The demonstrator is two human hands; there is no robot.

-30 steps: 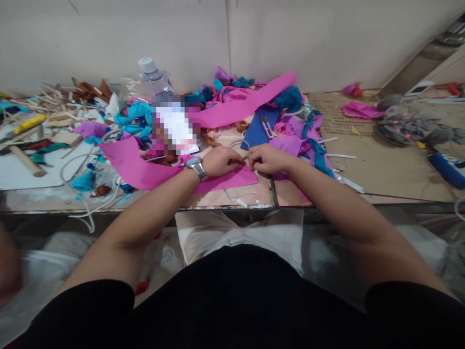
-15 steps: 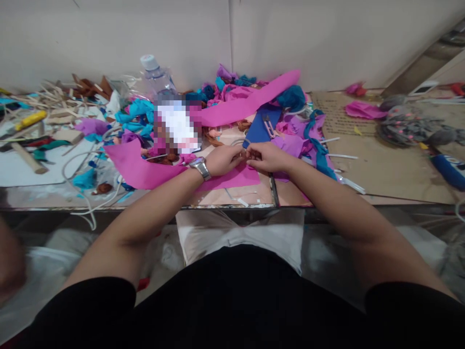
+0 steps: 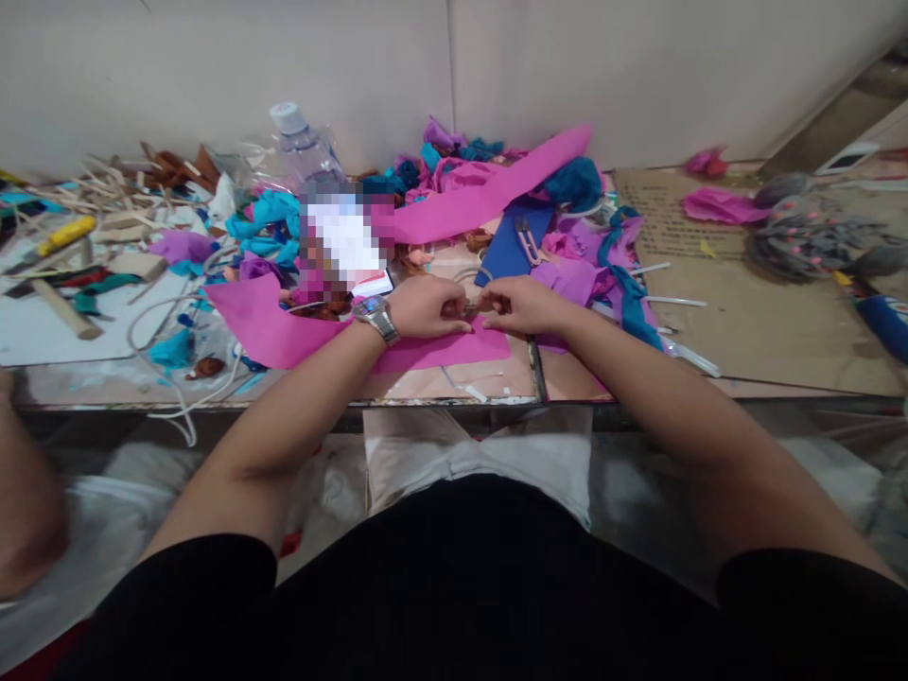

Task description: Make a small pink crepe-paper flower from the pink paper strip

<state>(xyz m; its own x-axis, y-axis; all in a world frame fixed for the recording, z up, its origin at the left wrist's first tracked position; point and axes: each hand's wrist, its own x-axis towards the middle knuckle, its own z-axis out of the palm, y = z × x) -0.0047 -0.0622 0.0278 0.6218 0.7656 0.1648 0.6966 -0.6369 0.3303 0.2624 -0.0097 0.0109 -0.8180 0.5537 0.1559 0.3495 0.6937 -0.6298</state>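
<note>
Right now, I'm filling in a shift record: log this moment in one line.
Left hand: over pink strip | Right hand: beside left, over strip | Grip: unclear | Beyond hands: blue sheet, small clippers

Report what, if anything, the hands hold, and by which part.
Over the near pink strip, something small seems pinched between the left hand and right hand, but what, and by which part, cannot be told.

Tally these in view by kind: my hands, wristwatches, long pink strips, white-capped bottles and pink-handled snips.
Hands: 2, left hand and right hand
Wristwatch: 1
Long pink strips: 2, front strip and back strip
White-capped bottle: 1
Pink-handled snips: 1
Total: 7
</note>
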